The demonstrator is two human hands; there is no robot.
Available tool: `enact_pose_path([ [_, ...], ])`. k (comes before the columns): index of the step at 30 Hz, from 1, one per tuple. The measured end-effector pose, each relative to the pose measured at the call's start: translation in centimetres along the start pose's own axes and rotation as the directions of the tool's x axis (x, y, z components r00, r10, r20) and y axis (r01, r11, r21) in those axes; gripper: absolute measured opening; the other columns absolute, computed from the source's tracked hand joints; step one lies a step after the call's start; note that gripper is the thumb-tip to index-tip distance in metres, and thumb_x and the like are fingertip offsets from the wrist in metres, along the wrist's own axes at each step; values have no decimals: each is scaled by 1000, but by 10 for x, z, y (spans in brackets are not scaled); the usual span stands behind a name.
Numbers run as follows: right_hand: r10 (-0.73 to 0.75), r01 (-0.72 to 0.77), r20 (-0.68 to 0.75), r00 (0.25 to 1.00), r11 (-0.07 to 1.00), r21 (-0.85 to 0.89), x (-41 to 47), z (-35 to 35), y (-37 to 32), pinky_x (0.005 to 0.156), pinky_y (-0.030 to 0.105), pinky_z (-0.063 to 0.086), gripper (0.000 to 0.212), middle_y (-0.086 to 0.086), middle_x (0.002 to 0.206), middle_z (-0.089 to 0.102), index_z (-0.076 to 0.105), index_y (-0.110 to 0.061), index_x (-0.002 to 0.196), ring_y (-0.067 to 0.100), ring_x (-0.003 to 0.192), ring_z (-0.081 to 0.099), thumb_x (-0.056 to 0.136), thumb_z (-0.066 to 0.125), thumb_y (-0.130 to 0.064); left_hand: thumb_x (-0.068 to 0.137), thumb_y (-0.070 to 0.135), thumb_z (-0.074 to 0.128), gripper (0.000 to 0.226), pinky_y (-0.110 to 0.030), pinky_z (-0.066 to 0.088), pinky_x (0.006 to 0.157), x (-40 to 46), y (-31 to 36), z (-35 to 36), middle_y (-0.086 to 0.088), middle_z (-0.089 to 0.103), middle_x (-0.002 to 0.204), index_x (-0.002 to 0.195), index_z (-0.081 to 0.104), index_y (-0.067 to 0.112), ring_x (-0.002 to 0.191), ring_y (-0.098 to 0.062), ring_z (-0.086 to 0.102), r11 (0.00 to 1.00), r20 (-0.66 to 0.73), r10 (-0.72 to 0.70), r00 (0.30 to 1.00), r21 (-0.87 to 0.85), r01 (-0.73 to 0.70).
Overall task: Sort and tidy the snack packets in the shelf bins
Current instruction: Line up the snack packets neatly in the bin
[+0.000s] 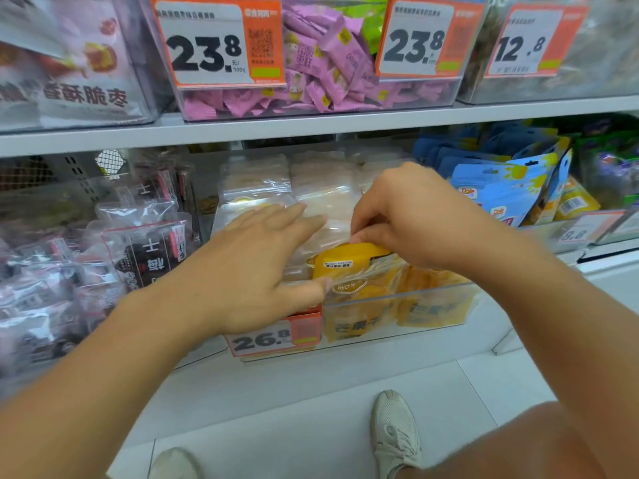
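Observation:
A clear bin (397, 299) on the lower shelf holds yellow dried-mango packets. My right hand (411, 216) pinches the top edge of the front yellow packet (349, 267), which stands upright at the bin's front. My left hand (262, 264) lies flat with straight fingers on the clear-topped packets (321, 202) stacked behind it, and its thumb touches the yellow packet's left side. More pale packets (256, 181) fill the back of the bin.
Dark plum packets (145, 250) fill the bin to the left. Blue Dole pouches (501, 188) stand to the right. Pink candies (318, 63) sit in a bin on the shelf above. An orange 26.8 price tag (269, 337) hangs on the bin's front. My shoes (394, 430) stand on the white floor.

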State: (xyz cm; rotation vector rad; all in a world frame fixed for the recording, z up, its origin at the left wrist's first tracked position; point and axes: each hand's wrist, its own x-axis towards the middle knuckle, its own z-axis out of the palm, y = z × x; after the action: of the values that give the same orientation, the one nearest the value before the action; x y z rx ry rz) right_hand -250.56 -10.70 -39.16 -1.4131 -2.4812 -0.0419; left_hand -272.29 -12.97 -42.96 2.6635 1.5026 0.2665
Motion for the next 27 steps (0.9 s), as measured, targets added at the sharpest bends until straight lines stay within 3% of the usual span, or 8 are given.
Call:
enact_pose_path([
  [5,85,-63,-98,992,975,211,-14,10,9,73,27,51,9,-8,75,73,82,-22,87,7,69,61,84,78,-29,88,68,50,58,-39,48,105,2,5,1,16,60,134,133,59,34,123,-6,55,985,-312,91,946,-110,-131],
  [8,148,-136,-41,988,967,215,-12,13,10,69,22,49,7,-14,68,69,82,-22,86,2,65,60,84,79,-29,92,46,59,30,-43,55,88,6,9,3,11,70,111,108,75,25,103,-10,65,960,-390,159,907,-155,-235],
  [11,181,-182,24,983,953,243,-12,11,12,61,16,47,4,-18,64,65,81,-24,81,-5,64,60,81,82,-28,89,38,60,25,-45,55,84,11,15,5,8,71,106,88,78,21,96,-14,66,959,-384,156,910,-163,-233],
  [16,87,-33,-209,974,968,247,-21,-2,2,71,29,47,21,-11,87,66,77,-32,87,5,80,58,73,83,-47,93,32,56,21,-42,51,82,13,16,8,6,68,100,89,71,19,93,-14,61,948,-438,91,894,-237,-213],
  [20,64,-34,-87,994,948,315,-18,-6,1,57,25,35,27,-9,61,57,62,-27,67,6,59,52,71,88,-34,97,23,58,14,-32,46,78,22,23,-14,3,64,86,93,67,14,83,-11,57,921,-625,-1,780,-305,-243],
  [22,84,-6,-174,981,913,408,-18,-9,8,54,27,39,22,-6,57,59,65,-24,69,6,54,52,75,86,-26,99,24,60,8,-29,50,80,25,24,-23,6,66,89,101,66,19,86,-5,61,862,-618,-30,786,-414,-293],
  [25,220,128,-356,908,663,737,-26,-18,17,62,44,58,17,14,77,73,73,-4,91,24,67,68,78,81,-13,88,41,72,42,-33,56,86,24,23,-22,6,71,105,126,56,31,98,-10,69,700,-466,-60,883,-650,-296],
  [27,308,183,-316,897,393,901,-32,-18,19,63,39,60,26,11,86,76,70,-4,102,25,76,73,77,76,-10,79,37,82,48,-38,60,78,21,25,-22,5,73,107,121,59,28,93,-15,73,633,-447,-79,891,-713,-301],
])
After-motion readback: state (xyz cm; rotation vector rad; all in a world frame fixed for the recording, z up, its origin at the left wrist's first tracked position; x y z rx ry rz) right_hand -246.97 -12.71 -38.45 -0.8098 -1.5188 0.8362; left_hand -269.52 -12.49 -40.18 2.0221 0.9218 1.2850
